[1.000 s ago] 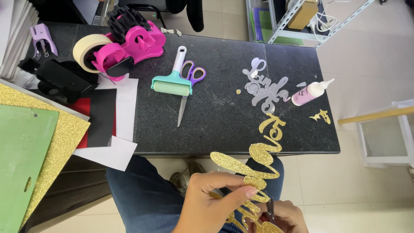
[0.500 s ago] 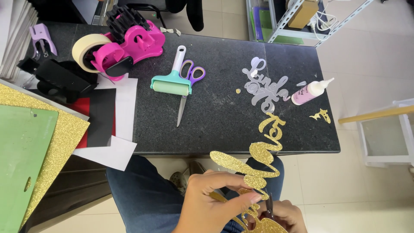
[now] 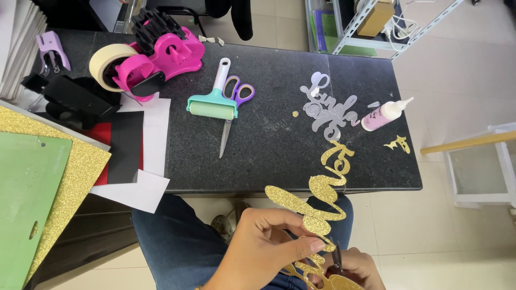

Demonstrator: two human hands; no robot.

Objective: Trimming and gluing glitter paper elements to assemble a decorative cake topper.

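Fingers of my left hand (image 3: 263, 249) pinch the gold glitter lettering (image 3: 317, 207), thumb and forefinger pressed together on a stroke of the script low in view, over my lap. My right hand (image 3: 352, 268) sits just beside it at the lower edge, fingers curled shut around a thin dark tool (image 3: 336, 258) whose tip touches the lettering; what kind of tool it is I cannot tell. The lettering runs from my hands up to the near edge of the black table (image 3: 269, 145), where its top end overlaps the tabletop. Just beyond that end on the table lies a grey script cut-out (image 3: 328, 107), with a small glue bottle (image 3: 384, 114) beside it and a gold scrap (image 3: 399, 144) near the bottle. Toward the table's middle rest a green roller (image 3: 212, 104) and purple-handled scissors (image 3: 234, 110), touching. At the table's far left corner stands a pink tape dispenser (image 3: 150, 59). Gold and green sheets (image 3: 37, 177) overhang the table's left edge.
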